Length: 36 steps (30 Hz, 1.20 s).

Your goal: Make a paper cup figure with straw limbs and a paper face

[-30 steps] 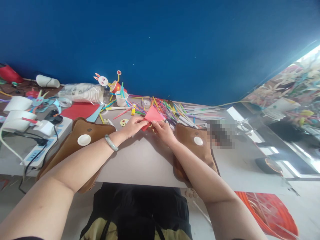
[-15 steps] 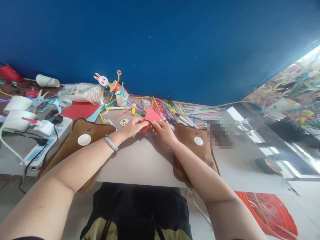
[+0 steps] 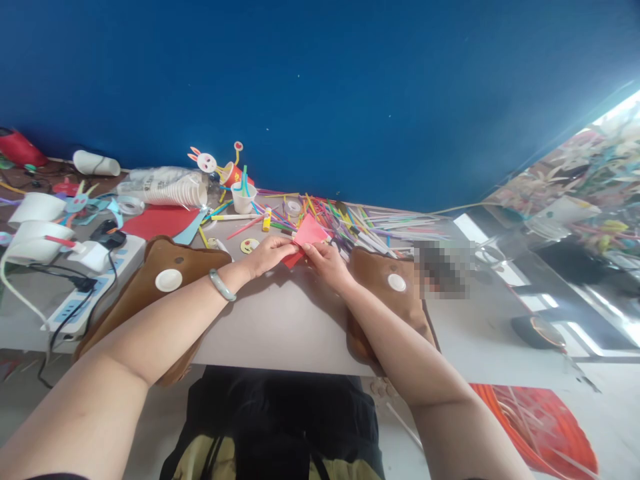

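Note:
Between my two hands is a small piece of red paper (image 3: 311, 230), held above the table. Its upper part rises to a point, and a darker red part shows below my fingers. My left hand (image 3: 270, 256) pinches its left side between thumb and fingers; a pale bangle circles that wrist. On the right, my right hand (image 3: 326, 261) grips the lower edge with the thumb on top. A round yellow face cutout (image 3: 249, 246) lies beside my left hand. Just beyond stands a small yellow glue stick (image 3: 267, 219).
Brown cushions (image 3: 395, 300) lie under both forearms. Behind my hands spreads a pile of coloured pipe cleaners (image 3: 360, 223). Farther left are a white paper cup (image 3: 243, 198), stacked cups in plastic (image 3: 173, 187), red sheets (image 3: 160, 221) and a power strip (image 3: 103, 287). A blue wall (image 3: 320, 100) closes the back.
The red paper has turned slightly in my fingers, its upper part now coming to a clearer point. Both hands stay in almost the same place.

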Available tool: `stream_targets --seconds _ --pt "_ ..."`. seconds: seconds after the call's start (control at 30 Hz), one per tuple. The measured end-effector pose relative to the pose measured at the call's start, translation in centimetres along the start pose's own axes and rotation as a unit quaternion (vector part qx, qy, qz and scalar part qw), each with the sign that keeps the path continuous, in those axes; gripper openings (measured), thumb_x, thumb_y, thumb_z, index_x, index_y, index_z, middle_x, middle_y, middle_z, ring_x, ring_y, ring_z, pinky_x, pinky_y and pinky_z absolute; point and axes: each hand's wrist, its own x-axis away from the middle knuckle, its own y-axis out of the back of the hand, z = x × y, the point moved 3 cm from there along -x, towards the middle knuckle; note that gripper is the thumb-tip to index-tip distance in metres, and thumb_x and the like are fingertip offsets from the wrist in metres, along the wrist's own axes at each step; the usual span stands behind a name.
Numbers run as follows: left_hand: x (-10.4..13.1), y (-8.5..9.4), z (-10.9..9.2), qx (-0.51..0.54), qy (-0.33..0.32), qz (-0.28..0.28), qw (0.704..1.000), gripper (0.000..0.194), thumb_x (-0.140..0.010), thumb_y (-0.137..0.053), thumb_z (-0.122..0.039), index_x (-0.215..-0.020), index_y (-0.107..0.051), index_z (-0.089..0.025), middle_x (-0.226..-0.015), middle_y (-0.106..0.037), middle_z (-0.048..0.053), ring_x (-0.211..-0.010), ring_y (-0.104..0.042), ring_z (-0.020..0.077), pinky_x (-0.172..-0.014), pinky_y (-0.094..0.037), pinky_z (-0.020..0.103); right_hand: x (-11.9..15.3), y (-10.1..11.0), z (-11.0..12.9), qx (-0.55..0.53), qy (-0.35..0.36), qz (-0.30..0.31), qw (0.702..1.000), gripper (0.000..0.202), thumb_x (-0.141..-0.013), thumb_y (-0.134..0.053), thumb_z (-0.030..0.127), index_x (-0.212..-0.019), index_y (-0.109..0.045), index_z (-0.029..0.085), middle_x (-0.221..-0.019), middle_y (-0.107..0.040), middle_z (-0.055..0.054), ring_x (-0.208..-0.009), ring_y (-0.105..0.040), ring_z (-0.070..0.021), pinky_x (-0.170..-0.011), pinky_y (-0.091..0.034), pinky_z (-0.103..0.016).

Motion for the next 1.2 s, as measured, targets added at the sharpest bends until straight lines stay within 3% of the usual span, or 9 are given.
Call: stream_targets --seconds 0.27,0.57,0.87,1.03,1.13,1.2 --pt "-0.2 -0.2 0.5 0.057 0.026 0.025 0.998 0.027 -0.079 -0.062 -0.037 -0.082 -0.078 -0.015 -0.077 -0.075 0.003 -0.077 -0.066 0.0184 -0.076 -0.048 0.029 0.2 0.0 0.3 0.023 0.007 -0.004 1.0 0.054 -0.083 -0.057 0.071 -0.067 -0.06 0.02 -0.055 -0.05 0.002 -0.054 -0.045 -0.0119 -0.05 -0.036 -0.025" --pt "-0.1 -0.2 0.4 0.061 0.033 0.025 0.997 0.026 -0.077 -0.063 -0.036 -0.078 -0.078 -0.015 -0.076 -0.076 0.004 -0.075 -0.067 0.0186 -0.075 -0.049 0.029 0.1 0.1 0.4 0.054 0.033 -0.012 0.998 0.054 -0.085 -0.056 0.068 -0.061 -0.054 0.02 -0.055 -0.048 0.002 -0.053 -0.039 -0.0105 -0.051 -0.034 -0.025" --pt "-0.1 -0.3 0.6 0.076 0.045 0.033 0.996 0.025 -0.078 -0.061 -0.035 -0.074 -0.076 -0.016 -0.074 -0.075 0.004 -0.072 -0.066 0.0179 -0.073 -0.048 0.029 0.1 0.0 0.1 0.037 0.027 -0.009 0.999 0.05 -0.085 -0.058 0.065 -0.067 -0.062 0.018 -0.06 -0.054 0.001 -0.056 -0.043 -0.0112 -0.054 -0.038 -0.025" --pt "-0.2 -0.4 0.7 0.053 0.028 0.037 0.998 0.025 -0.08 -0.06 -0.035 -0.072 -0.075 -0.015 -0.073 -0.074 0.004 -0.07 -0.065 0.0164 -0.07 -0.048 0.027 -0.1 0.2 -0.1 0.07 0.017 -0.032 0.997 0.055 -0.082 -0.058 0.07 -0.061 -0.055 0.019 -0.058 -0.054 0.001 -0.055 -0.044 -0.0116 -0.053 -0.036 -0.025" --pt "-0.3 -0.4 0.8 0.077 0.038 -0.004 0.996 0.025 -0.08 -0.059 -0.035 -0.075 -0.073 -0.015 -0.071 -0.072 0.004 -0.066 -0.065 0.017 -0.064 -0.051 0.028 -0.5 0.8 -0.6 0.08 0.013 -0.089 0.993 0.056 -0.083 -0.055 0.072 -0.062 -0.053 0.02 -0.058 -0.052 0.002 -0.056 -0.044 -0.0123 -0.054 -0.035 -0.026" --pt "-0.4 -0.1 0.8 0.085 0.037 -0.075 0.993 0.025 -0.081 -0.058 -0.036 -0.075 -0.07 -0.015 -0.065 -0.069 0.004 -0.057 -0.063 0.0167 -0.054 -0.049 0.028 -0.9 1.4 -1.1 0.087 0.007 -0.143 0.986 0.055 -0.085 -0.051 0.071 -0.063 -0.052 0.021 -0.058 -0.05 0.002 -0.055 -0.043 -0.0127 -0.054 -0.035 -0.027"
